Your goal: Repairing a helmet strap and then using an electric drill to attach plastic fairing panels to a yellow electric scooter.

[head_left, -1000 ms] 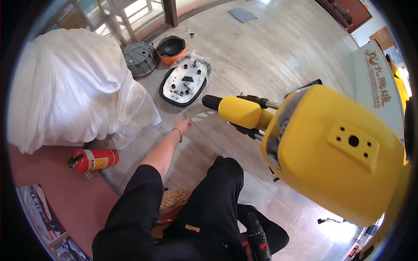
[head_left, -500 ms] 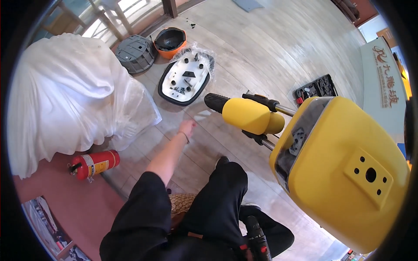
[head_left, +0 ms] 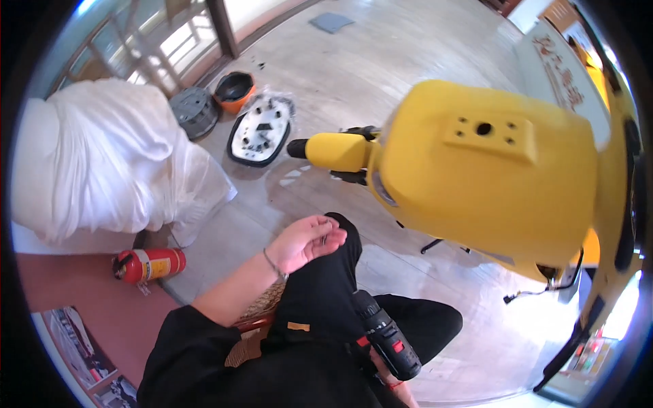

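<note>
My left hand [head_left: 309, 241] is over my black-trousered knee, palm partly up, its fingers curled round small dark bits too small to name. My right hand [head_left: 382, 367] grips a black-and-red cordless drill [head_left: 388, 336] at my lap, mostly hidden by the tool. A yellow scooter [head_left: 496, 177] fills the right side, with a raised plate bearing several holes and a loose connector on a wire [head_left: 507, 298]. Beyond my left hand a white tray with a black rim [head_left: 253, 153] lies on the floor, holding several small black parts under partly opened plastic wrap.
A white cloth-covered bulk [head_left: 102, 156] stands at the left, with a red fire extinguisher [head_left: 153, 264] below it. A grey case [head_left: 194, 112] and an orange bowl-shaped shell [head_left: 233, 102] rest behind the tray. A grey flat piece [head_left: 330, 22] lies farther back, and a signboard [head_left: 558, 75] stands upper right.
My left hand has come back from low over the floor to above my knee. The drill has risen and more of my right hand shows. The view has turned, shifting the scooter in frame.
</note>
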The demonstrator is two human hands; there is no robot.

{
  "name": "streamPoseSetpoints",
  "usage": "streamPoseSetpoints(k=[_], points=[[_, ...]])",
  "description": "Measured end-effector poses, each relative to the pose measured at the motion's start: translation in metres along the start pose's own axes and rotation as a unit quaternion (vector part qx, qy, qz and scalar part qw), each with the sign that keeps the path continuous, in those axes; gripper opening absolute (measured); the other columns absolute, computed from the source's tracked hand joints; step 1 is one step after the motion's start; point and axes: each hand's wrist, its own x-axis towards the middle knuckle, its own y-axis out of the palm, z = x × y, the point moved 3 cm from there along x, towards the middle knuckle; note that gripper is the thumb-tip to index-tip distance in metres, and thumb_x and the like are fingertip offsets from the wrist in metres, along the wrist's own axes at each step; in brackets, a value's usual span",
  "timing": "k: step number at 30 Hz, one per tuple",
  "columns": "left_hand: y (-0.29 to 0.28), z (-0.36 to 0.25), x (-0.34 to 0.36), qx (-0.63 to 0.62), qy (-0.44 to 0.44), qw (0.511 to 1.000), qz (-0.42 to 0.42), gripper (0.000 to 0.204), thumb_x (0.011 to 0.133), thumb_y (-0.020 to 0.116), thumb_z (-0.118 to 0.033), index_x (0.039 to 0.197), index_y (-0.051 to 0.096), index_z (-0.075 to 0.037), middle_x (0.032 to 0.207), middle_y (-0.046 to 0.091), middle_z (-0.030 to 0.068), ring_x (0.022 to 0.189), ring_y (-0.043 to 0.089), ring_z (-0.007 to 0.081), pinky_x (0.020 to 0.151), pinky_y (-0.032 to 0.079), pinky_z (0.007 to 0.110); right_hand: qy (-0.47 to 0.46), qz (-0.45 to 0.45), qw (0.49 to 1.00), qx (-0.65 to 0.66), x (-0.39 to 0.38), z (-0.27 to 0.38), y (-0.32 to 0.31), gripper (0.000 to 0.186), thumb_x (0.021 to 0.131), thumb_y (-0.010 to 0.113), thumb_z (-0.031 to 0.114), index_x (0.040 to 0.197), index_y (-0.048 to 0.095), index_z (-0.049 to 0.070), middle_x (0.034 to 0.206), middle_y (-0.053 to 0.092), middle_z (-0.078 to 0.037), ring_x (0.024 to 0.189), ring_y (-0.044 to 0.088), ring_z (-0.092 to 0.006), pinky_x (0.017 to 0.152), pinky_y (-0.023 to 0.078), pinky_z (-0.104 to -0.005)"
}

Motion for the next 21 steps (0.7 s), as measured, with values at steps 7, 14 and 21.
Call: streamPoseSetpoints(k=[7, 14, 21], points=[[0.11, 0.039, -0.046, 0.265, 0.003, 0.959, 0.102, 0.013, 0.093, 0.058, -0.014, 0.099, 0.054, -0.003, 0.072, 0.063, 0.0085, 0.051, 0.054, 0.0081, 0.045, 0.04, 0.019, -0.028, -0.016, 0.998, 0.05, -0.052, -0.007, -0.039, 0.026, 0.068, 0.076, 0.009, 0.091, 0.064, 0.006, 0.081, 0.065, -0.007, 0.072, 0.065, -0.0247, 0.068, 0.052, -0.0302], [0.169, 0.059, -0.07, 0.384, -0.056, 0.903, 0.182, 0.011, 0.088, 0.065, -0.009, 0.096, 0.06, -0.003, 0.064, 0.059, 0.002, 0.049, 0.051, 0.0031, 0.043, 0.035, 0.016, -0.094, -0.107, 0.987, 0.071, -0.083, -0.003, -0.077, 0.027, 0.064, 0.079, 0.014, 0.085, 0.063, 0.008, 0.077, 0.064, -0.006, 0.07, 0.064, -0.023, 0.067, 0.051, -0.0298], [0.195, 0.07, -0.071, 0.404, -0.096, 0.89, 0.188, 0.012, 0.085, 0.068, -0.006, 0.088, 0.056, -0.005, 0.064, 0.061, 0.0022, 0.051, 0.054, 0.003, 0.042, 0.036, 0.016, -0.085, -0.074, 0.977, 0.181, -0.086, 0.003, -0.083, 0.031, 0.064, 0.079, 0.017, 0.089, 0.064, 0.008, 0.077, 0.064, -0.008, 0.069, 0.064, -0.0247, 0.066, 0.052, -0.0311]])
